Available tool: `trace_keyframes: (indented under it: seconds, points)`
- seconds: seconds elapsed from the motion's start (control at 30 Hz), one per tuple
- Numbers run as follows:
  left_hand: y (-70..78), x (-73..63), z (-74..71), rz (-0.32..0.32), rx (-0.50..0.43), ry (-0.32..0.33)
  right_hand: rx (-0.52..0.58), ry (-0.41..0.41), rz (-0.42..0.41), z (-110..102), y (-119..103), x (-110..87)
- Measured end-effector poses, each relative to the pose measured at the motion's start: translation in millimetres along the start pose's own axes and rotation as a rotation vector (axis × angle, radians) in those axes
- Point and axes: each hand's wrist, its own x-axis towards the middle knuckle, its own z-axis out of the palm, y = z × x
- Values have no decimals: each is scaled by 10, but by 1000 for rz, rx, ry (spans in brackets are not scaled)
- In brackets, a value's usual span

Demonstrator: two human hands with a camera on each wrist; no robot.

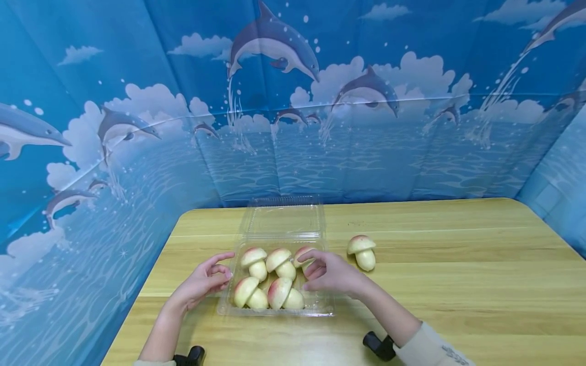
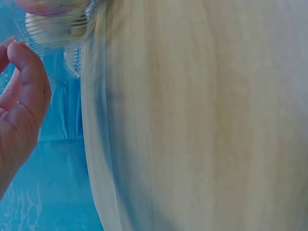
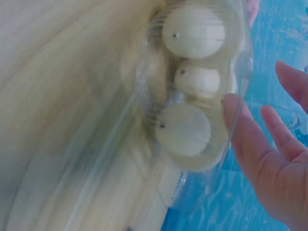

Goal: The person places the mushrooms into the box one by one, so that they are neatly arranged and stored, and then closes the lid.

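Note:
A clear plastic clamshell box lies with its lid folded back on the table. Inside are several pale-yellow mushrooms with reddish caps, which look like models; three form the back row and two the front. My right hand reaches over the box's right side, its fingers partly covering the back-right mushroom. In the right wrist view its fingers are spread and no grip shows. By the box's left wall my left hand has loosely bent fingers and holds nothing; whether it touches the wall I cannot tell.
Another mushroom lies on the wooden table, right of the box. The raised lid reaches the table's back edge. A blue dolphin-print curtain hangs behind the table and at its sides.

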Motion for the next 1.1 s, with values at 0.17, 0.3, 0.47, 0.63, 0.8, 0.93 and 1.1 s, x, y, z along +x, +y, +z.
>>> trace_keyframes:
  seconds: [0.17, 0.3, 0.47, 0.63, 0.8, 0.93, 1.1]
  points:
    - [-1, -2, 2, -4, 1, 4, 58, 19, 2, -106, 17, -54]
    - [0, -3, 4, -5, 1, 4, 81, 44, -20, -193, 72, -103]
    - [5, -8, 6, -6, -1, 7, 111, 89, -24, -288, 154, -165]
    - [10, -16, 12, -12, -8, 4, 131, 126, -8, -381, 199, -260]
    - [17, -20, 19, -14, -6, 6, 133, 158, 32, -497, 266, -358]
    - [21, -21, 21, -13, -8, 5, 122, 198, 55, -593, 324, -430]
    - [20, -23, 20, -10, -13, 4, 123, 223, 75, -692, 378, -499]
